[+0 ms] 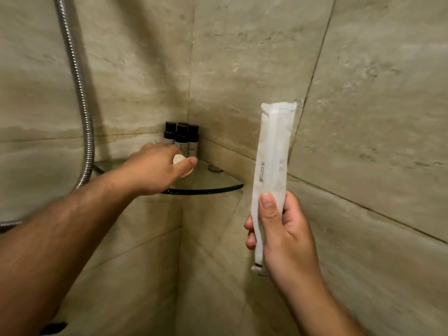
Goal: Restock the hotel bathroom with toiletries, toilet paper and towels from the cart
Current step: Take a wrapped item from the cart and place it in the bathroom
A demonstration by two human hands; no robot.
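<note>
A glass corner shelf is fixed where two beige tiled walls meet. Several small dark bottles stand at its back corner. My left hand reaches over the shelf and holds a small round cream soap between thumb and fingers, just in front of the bottles. My right hand is raised to the right of the shelf, gripping the lower part of a long white sealed packet held upright.
A metal shower hose hangs down the left wall, close to the shelf's left end. A small metal bracket holds the shelf at the right wall. Tiled walls close in on both sides.
</note>
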